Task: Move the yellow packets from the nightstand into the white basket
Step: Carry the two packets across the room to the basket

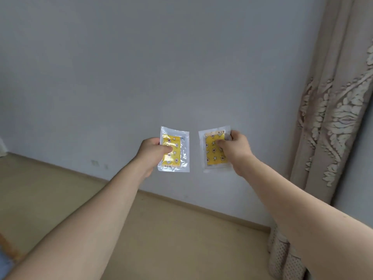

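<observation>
Two upright yellow packets [174, 151] [215, 152], pinched by hands [151, 153] [235, 147].

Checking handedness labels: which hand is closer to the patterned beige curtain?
Right. The right hand, holding a yellow packet, is nearer the patterned beige curtain; the left hand with its packet is farther left.
</observation>
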`<state>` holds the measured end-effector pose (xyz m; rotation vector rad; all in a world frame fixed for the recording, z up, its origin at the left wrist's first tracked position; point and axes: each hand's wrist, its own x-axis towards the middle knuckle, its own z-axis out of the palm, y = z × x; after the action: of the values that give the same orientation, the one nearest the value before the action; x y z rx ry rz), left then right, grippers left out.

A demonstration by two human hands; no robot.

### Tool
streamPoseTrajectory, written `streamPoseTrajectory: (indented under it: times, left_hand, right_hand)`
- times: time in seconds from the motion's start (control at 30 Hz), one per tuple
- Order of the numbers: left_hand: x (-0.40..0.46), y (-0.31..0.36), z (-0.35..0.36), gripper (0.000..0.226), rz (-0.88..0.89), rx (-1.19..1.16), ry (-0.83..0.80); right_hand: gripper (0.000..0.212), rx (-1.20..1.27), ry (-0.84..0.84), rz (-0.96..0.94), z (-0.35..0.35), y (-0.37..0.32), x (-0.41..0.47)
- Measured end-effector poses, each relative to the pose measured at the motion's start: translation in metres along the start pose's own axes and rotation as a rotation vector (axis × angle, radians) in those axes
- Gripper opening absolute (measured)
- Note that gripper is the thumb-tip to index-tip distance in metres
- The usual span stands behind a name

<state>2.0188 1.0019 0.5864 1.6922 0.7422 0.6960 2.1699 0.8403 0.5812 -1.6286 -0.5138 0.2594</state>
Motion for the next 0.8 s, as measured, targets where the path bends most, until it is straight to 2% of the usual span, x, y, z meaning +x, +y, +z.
streamPoseTrajectory:
  times: [0.27, 0.5, 0.67, 0.8]
  left_hand:
    - [0.150, -0.045, -0.059, 0.017, -0.040, -0.016, 0.195]
    - [0.279, -0.058, -0.153, 0.016, -0.034, -0.021, 0.355]
    - [0.341, -0.073, -0.219, 0.013, -0.088, -0.040, 0.520]
    - [0.390, -0.097, -0.264, 0.020, -0.115, -0.041, 0.592]
  right_hand:
    - [0.018, 0.014, -0.223, 0.004, 0.141, 0.021, 0.145]
    - [0.017, 0.036, -0.388, -0.018, 0.278, -0.004, 0.264]
    - [0.019, 0.108, -0.532, -0.001, 0.376, -0.013, 0.323]
    - [0.021, 0.167, -0.672, 0.014, 0.468, -0.013, 0.358]
